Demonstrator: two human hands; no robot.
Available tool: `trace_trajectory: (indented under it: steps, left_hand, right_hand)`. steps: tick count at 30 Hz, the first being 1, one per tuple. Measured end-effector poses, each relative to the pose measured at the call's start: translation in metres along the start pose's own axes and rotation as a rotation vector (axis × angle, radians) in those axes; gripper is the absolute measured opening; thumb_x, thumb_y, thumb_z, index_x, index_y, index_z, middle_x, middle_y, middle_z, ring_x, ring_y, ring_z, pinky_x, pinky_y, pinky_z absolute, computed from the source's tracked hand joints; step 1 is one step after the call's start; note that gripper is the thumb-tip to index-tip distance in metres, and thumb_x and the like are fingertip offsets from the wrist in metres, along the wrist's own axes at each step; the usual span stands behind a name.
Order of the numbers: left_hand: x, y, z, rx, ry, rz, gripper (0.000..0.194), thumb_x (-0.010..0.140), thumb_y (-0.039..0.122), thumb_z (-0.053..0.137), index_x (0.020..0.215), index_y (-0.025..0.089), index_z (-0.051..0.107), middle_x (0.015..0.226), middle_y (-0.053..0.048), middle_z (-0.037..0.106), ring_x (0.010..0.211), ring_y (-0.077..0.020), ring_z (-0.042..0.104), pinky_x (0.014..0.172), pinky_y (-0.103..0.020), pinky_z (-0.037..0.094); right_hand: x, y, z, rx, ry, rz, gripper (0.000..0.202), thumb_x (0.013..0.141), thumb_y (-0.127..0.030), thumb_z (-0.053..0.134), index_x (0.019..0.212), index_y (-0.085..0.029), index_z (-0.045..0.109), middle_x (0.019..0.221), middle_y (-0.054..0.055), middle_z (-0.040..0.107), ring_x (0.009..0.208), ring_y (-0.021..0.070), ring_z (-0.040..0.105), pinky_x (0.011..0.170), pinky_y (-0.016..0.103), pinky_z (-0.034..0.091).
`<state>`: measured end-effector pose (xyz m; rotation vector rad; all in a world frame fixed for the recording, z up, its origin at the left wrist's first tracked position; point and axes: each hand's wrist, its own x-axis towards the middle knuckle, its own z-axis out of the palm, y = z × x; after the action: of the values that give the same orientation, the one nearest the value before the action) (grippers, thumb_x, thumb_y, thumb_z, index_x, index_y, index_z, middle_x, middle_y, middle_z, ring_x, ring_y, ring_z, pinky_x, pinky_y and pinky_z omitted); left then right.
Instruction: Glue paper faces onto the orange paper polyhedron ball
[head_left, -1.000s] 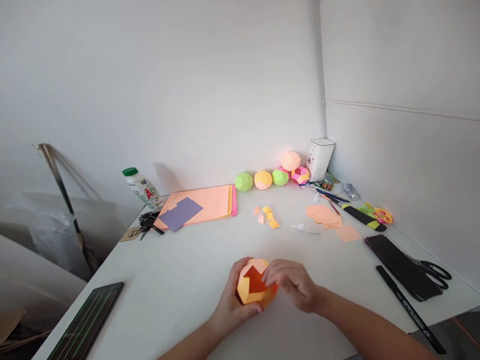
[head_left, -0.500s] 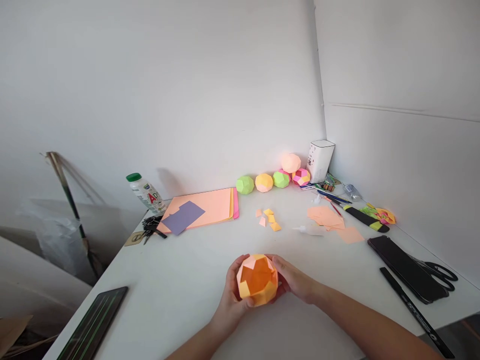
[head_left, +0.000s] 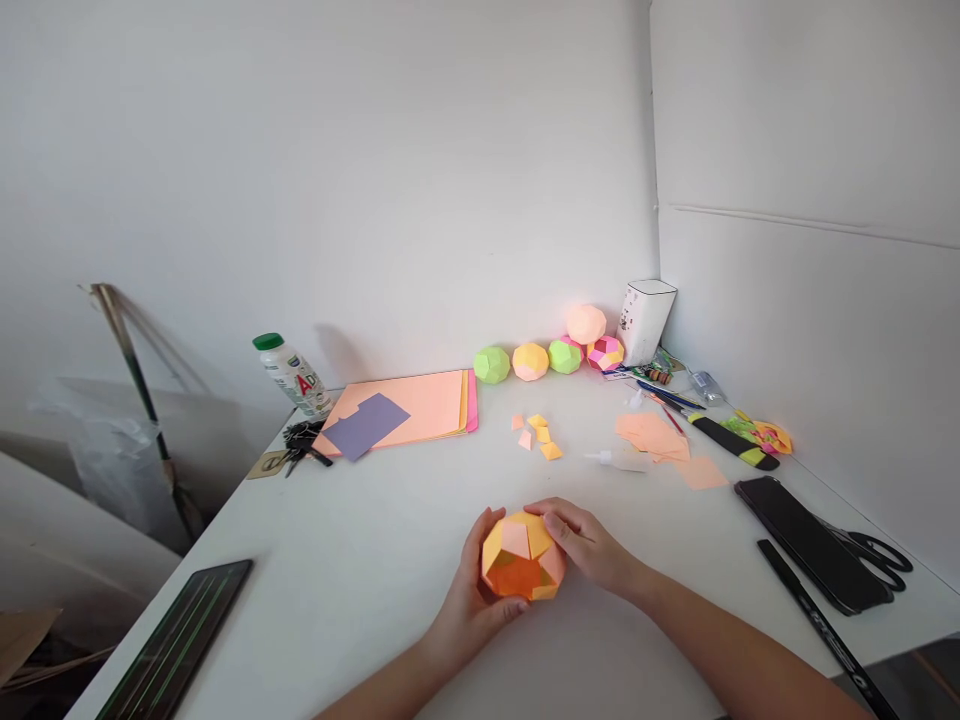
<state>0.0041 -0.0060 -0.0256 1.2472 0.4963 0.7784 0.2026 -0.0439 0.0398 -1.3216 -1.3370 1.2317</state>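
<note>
An orange and peach paper ball (head_left: pixel 516 542) with an opening in its side is held between both hands, above the white table. My left hand (head_left: pixel 474 590) wraps round its left side, the thumb along the lower edge. Fingers of my right hand (head_left: pixel 589 543) rest on its upper right side. Beyond the ball lie several small orange and peach paper pieces (head_left: pixel 544 435). A small glue bottle (head_left: pixel 619 460) lies to the right of them.
Peach sheets (head_left: pixel 412 400) with a purple piece lie at the back left, near a white bottle (head_left: pixel 294 375). Paper balls (head_left: pixel 491 365) line the wall. On the right are a cutter (head_left: pixel 731 440), a black phone (head_left: pixel 814 545), scissors and a marker.
The paper ball has been turned, so its opening now faces lower and toward me. My right hand has moved up onto its upper right side. The view has shifted slightly.
</note>
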Motion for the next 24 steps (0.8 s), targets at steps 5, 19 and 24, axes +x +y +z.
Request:
trace_trajectory:
  steps: [5,19,24]
  left_hand:
    - [-0.004,0.011,0.004,0.183,-0.078,0.064,0.076,0.085,0.036,0.060,0.144,0.035,0.013,0.151,-0.012,0.014,0.133,-0.0345,0.031,0.098,-0.050,0.045]
    - [0.000,0.019,-0.005,0.778,0.054,0.691,0.055,0.086,0.002,0.031,0.135,0.026,0.040,0.127,-0.012,0.047,0.118,-0.0252,0.046,0.094,-0.047,0.047]
    - [-0.004,0.021,-0.003,0.714,-0.001,0.643,0.052,0.087,0.008,0.030,0.136,0.024,0.038,0.130,-0.014,0.046,0.117,-0.0266,0.047,0.091,-0.046,0.049]
  right_hand:
    - [0.001,0.007,0.001,-0.124,0.014,-0.032,0.041,0.093,-0.048,0.040,0.114,-0.021,0.062,0.114,0.010,0.061,0.109,0.0252,0.054,0.092,0.042,0.045]
    - [-0.001,0.015,0.007,-0.242,-0.079,-0.154,0.036,0.093,-0.042,0.045,0.121,-0.023,0.056,0.115,0.010,0.059,0.103,0.0216,0.057,0.088,0.038,0.050]
    - [-0.001,0.014,0.004,-0.277,-0.061,-0.123,0.033,0.092,-0.040,0.047,0.119,-0.023,0.056,0.117,0.010,0.059,0.105,0.0218,0.057,0.088,0.039,0.051]
